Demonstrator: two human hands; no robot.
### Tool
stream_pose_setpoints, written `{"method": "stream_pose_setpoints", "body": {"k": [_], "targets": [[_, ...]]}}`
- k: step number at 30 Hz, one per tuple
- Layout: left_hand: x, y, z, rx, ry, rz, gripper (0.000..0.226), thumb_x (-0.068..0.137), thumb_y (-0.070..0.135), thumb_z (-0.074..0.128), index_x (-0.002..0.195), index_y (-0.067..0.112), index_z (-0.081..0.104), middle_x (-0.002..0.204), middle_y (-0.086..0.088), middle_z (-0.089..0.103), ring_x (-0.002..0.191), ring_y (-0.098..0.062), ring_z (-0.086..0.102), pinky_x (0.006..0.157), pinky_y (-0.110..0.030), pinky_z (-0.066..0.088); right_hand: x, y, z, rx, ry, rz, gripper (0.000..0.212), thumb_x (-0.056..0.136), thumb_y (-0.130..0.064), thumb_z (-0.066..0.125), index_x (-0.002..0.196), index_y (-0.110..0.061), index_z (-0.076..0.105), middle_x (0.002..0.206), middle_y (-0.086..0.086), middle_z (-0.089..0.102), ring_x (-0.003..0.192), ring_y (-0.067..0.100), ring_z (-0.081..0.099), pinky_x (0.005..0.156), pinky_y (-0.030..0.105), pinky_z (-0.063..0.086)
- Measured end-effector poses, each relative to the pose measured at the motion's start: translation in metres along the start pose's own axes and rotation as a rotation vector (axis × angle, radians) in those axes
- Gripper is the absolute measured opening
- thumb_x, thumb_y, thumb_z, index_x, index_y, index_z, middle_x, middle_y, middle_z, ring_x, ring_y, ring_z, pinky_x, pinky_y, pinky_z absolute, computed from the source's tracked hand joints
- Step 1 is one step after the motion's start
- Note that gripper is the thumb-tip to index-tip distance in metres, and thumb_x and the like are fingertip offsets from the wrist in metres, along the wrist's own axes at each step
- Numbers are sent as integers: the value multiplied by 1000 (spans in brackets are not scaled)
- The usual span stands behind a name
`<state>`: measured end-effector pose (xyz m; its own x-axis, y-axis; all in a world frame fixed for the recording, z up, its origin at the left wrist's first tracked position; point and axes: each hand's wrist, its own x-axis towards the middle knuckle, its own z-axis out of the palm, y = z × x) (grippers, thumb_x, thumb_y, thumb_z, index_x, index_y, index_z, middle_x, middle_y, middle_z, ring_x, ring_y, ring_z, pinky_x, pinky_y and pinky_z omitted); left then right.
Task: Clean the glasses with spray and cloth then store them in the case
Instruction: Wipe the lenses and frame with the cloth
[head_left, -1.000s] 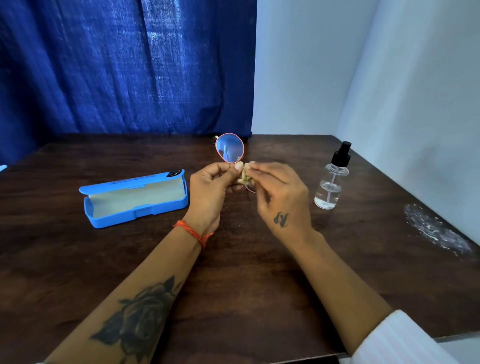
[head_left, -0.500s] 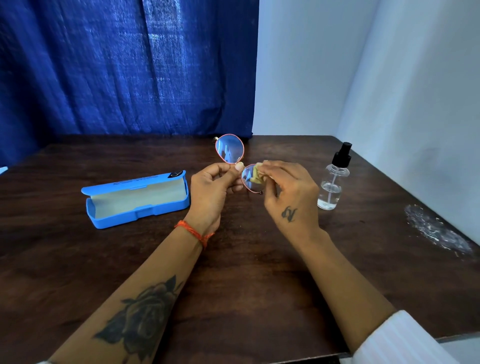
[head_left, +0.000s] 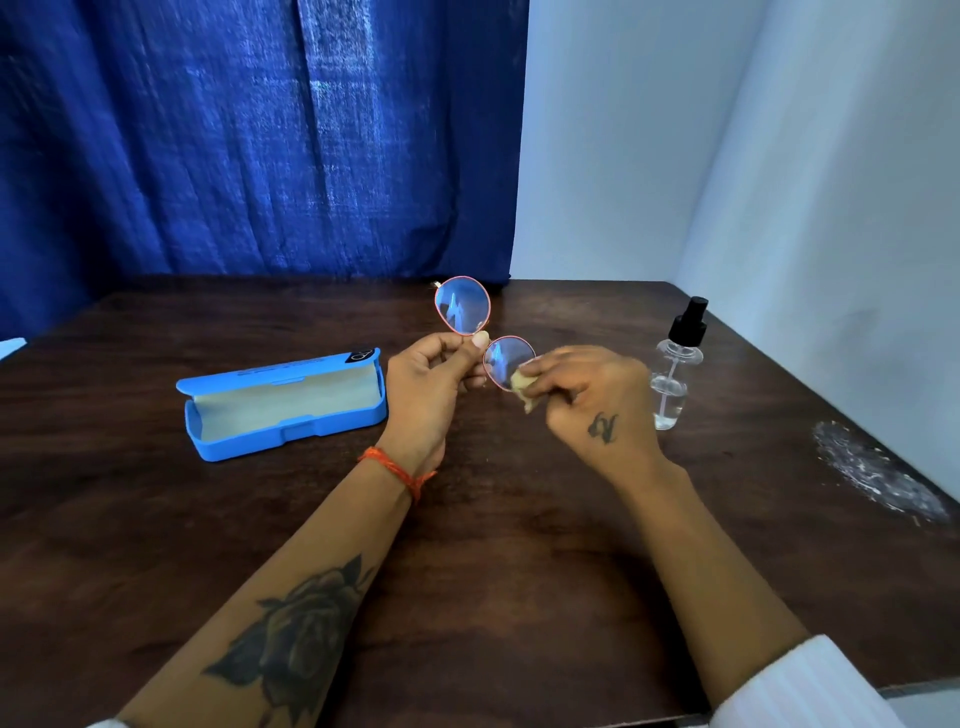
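Observation:
Red-rimmed glasses (head_left: 462, 310) with round lenses are held above the dark wooden table (head_left: 519, 519). My left hand (head_left: 431, 384) pinches them at the bridge between thumb and fingers. My right hand (head_left: 587, 400) grips a small yellowish cloth (head_left: 522, 385) and presses it against the lower right edge of the nearer lens. The far lens stands free above my left thumb. A blue glasses case (head_left: 283, 402) lies open on the table left of my left hand, its pale lining showing. A clear spray bottle (head_left: 675, 364) with a black pump stands upright just right of my right hand.
A blue curtain (head_left: 260, 140) hangs behind the table and pale walls (head_left: 779, 156) close the back right and right side. A crumpled clear plastic wrap (head_left: 878, 473) lies near the table's right edge. The front table edge runs under my forearms.
My right hand with the cloth has slid from the middle of the nearer lens down to its lower right edge, uncovering most of that lens. The glasses tilted slightly in my left hand.

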<state>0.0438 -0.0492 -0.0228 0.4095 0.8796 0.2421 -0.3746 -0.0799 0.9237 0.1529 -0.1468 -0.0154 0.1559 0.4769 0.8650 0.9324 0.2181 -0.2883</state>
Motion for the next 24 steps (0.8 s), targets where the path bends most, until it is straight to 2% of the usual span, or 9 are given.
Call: {"method": "stream_pose_setpoints", "body": {"k": [4,6,9,12,15,18,21,24], "targets": [[1,-2,-1,26,-5,0,9,81,15,67,73,16,71,68,3,68,61,-5,59,59,-17,52,10,3,-6,131,196,293,34,72,8,66,98,-12,72,93,-7,69,84,11,69,80,31,56],[1,-3,0,79,-21,18,10,81,18,67,73,16,72,67,1,67,62,-7,57,60,-17,51,23,-6,-4,143,257,264,35,75,0,68,106,-15,69,96,-10,66,87,11,68,81,31,56],[-1,-4,1,154,-45,38,9,82,20,66,77,14,72,72,-3,67,67,-13,58,66,-24,51,45,-14,5,-15,179,89,26,76,-4,69,101,-10,70,99,-1,70,91,18,67,84,28,52],[-1,-5,0,189,-59,58,9,83,17,65,79,13,71,72,-1,68,65,-7,60,65,-22,50,49,-18,19,-141,36,6,26,77,5,65,101,-3,71,103,11,71,96,24,65,89,26,47],[-1,-5,-1,194,-72,69,11,84,16,63,78,13,71,70,0,68,63,-4,61,63,-20,50,40,-17,26,-158,-14,-89,32,74,8,53,100,2,70,104,16,70,98,27,65,93,25,44],[-1,-4,-2,217,-51,71,11,84,14,63,78,11,71,69,-3,67,65,-9,61,66,-25,51,33,-14,25,-116,-49,-202,31,71,3,49,90,1,73,96,15,72,94,27,67,92,21,42],[-1,-5,0,241,-41,69,9,84,10,63,84,8,71,73,-9,67,68,-13,59,69,-28,51,31,-7,21,-38,-73,-191,33,65,5,48,81,-3,76,90,10,74,89,23,69,88,22,47],[-2,-5,1,258,-54,66,11,83,12,64,88,5,72,75,-10,68,66,-10,58,66,-23,49,30,2,17,-25,-9,-138,35,63,8,47,79,-5,76,86,8,75,85,21,70,83,26,51]]}}
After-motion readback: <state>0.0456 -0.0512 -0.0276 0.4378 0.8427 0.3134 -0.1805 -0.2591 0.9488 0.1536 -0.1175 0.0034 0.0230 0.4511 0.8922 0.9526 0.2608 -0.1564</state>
